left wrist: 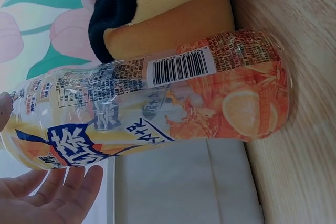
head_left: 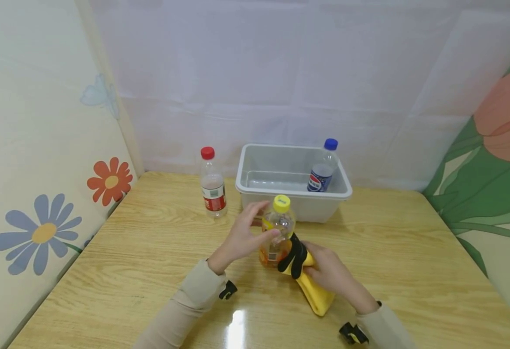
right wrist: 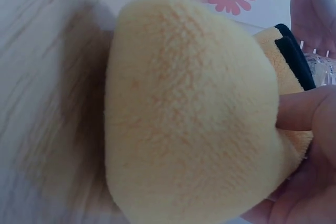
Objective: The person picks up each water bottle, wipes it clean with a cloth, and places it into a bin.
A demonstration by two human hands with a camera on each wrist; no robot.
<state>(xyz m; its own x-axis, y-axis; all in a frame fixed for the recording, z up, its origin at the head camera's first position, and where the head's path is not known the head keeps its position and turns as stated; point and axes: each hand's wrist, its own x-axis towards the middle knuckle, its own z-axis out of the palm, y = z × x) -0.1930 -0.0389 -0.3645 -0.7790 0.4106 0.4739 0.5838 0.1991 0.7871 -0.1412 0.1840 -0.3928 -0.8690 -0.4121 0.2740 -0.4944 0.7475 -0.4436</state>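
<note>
Head view shows us mid-wipe: our left hand [head_left: 243, 237] steadies the clear plastic orange-drink bottle with the yellow cap [head_left: 277, 232], fingers spread loosely round its upper part and touching it rather than gripping tight, while our right hand [head_left: 331, 274] clutches the fluffy yellow cloth with black trim [head_left: 311, 286] and presses it against the bottle's lower side. That bottle stands upright on the pale wooden table [head_left: 412, 271], just in front of the grey plastic tub [head_left: 255, 186]. We judge the work part done — one clear bottle with a blue cap [head_left: 323, 167] already stands inside the tub, at its right end, while the clear bottle with a red cap and red label [head_left: 213, 182] waits on the table just left of the tub, untouched. Counting up: three bottles in all — one in the tub, one in hand, one waiting — plus one tub and one cloth. Flower-patterned panels [head_left: 41, 232] close in the sides.
</note>
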